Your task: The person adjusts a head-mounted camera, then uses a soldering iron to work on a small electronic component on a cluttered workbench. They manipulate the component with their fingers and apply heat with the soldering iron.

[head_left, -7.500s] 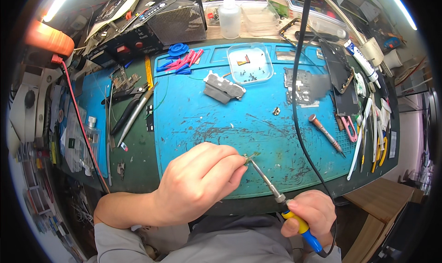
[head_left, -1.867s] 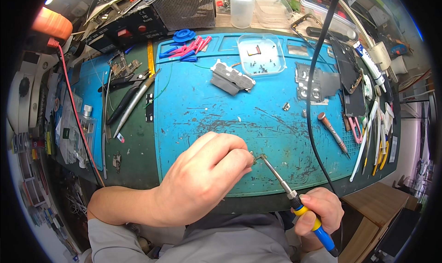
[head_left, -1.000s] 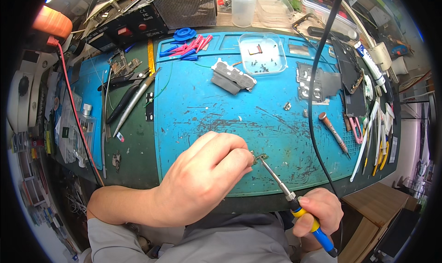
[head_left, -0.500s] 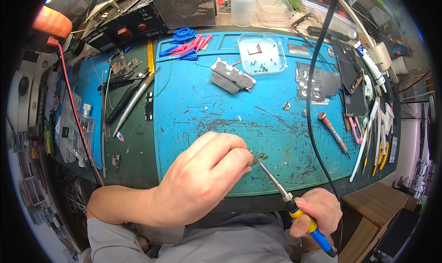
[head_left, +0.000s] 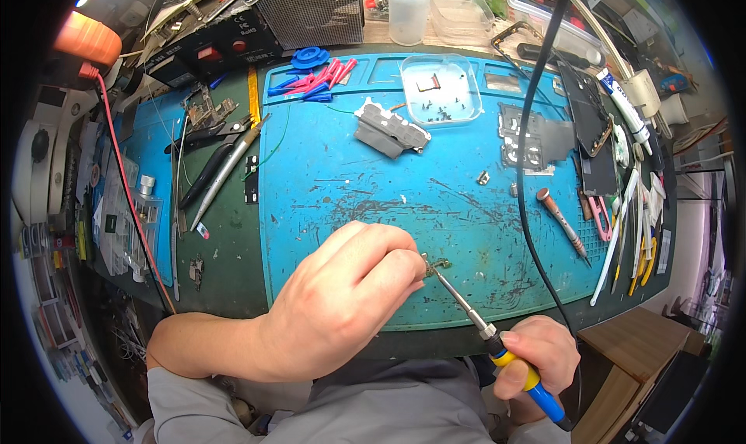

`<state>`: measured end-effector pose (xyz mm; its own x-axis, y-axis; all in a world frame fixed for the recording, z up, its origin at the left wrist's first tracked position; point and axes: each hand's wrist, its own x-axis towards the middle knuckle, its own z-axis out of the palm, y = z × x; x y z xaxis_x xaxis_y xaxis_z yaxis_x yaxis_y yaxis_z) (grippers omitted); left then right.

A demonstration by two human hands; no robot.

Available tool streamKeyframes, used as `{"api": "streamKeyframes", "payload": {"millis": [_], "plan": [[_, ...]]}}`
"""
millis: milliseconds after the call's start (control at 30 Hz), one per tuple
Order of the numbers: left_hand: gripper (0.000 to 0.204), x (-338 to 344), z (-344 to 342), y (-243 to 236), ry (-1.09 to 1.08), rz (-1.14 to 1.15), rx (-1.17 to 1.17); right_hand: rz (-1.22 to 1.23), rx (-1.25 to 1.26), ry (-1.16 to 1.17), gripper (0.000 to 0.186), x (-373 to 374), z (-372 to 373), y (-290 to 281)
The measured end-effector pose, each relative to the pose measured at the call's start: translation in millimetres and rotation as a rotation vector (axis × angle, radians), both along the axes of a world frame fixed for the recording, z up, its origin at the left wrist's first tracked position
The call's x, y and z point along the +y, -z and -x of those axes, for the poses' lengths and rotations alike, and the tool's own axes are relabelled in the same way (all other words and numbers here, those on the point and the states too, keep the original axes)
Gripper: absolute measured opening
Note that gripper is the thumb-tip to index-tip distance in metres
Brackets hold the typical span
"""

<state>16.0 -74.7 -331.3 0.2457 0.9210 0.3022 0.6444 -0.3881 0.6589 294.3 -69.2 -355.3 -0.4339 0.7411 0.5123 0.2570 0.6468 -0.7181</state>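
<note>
My right hand (head_left: 540,356) is closed round the blue and yellow handle of a soldering iron (head_left: 471,313). The iron's metal tip slants up and left and meets a small green circuit board (head_left: 438,267). My left hand (head_left: 353,289) is closed just left of the board, its fingertips pinched at the board's edge. The back of that hand hides much of the grip, so whether a tool is also between the fingers does not show. Board and tip are over the front middle of a scratched blue work mat (head_left: 334,184).
A clear tray (head_left: 472,118) with small screws, a grey metal part (head_left: 392,133) and a dark bracket plate (head_left: 532,137) lie farther back. A screwdriver (head_left: 563,225) and several tweezers (head_left: 639,230) are at the right. The iron's black cable (head_left: 531,234) hangs across the right side.
Almost nothing differs. My right hand and the iron have shifted very slightly right, with the tip still at the board; my left hand stays in place.
</note>
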Motion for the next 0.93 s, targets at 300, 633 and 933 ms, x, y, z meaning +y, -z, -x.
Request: {"api": "streamKeyframes", "payload": {"millis": [300,633,933], "plan": [[0.034,0.1,-0.3,0.2,-0.001,0.001,-0.003,-0.001,0.002,0.004,0.022,-0.3,0.6,-0.8],[0.033,0.2,-0.3,-0.1,0.001,0.006,-0.006,-0.002,-0.011,0.005,0.022,-0.7,-0.9,-1.3],[0.034,-0.6,-0.2,-0.6,0.000,0.008,-0.002,0.039,0.000,0.052,0.031,-6.0,-2.9,-0.3]]}}
